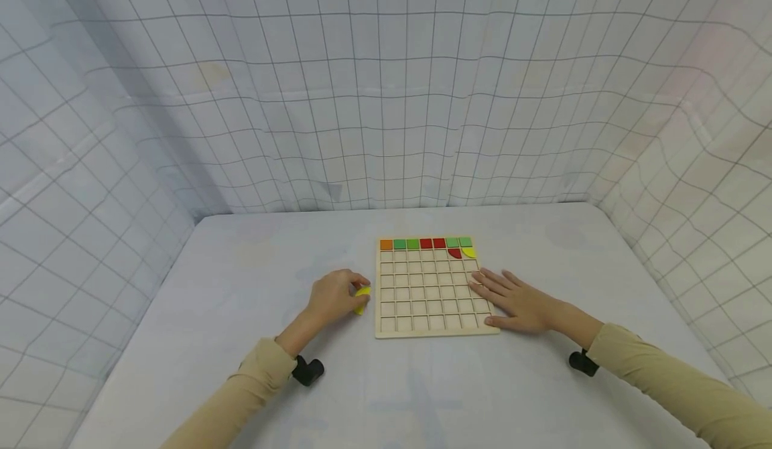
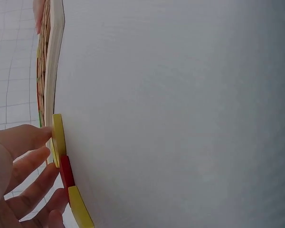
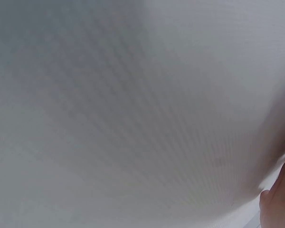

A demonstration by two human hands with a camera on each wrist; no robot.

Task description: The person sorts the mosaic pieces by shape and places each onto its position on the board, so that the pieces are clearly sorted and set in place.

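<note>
A square wooden grid board [image 1: 416, 294] lies flat on the table. To the left of it, my left hand [image 1: 330, 296] pinches a yellow piece [image 2: 59, 137] between thumb and fingers, close to the board's left edge. The left wrist view also shows a red piece [image 2: 67, 173] and a second yellow piece [image 2: 80, 209] against the other fingers of that hand. My right hand [image 1: 521, 303] rests with spread fingers on the board's right edge. In the right wrist view only a bit of this hand [image 3: 278, 211] shows, at the lower right corner.
Coloured square tiles [image 1: 425, 243] in orange, greens and red fill the board's top row. Below its right end sit a red curved piece [image 1: 455, 253] and a yellow curved piece [image 1: 469, 253]. White gridded cloth [image 1: 392, 114] surrounds the pale table [image 1: 392, 395].
</note>
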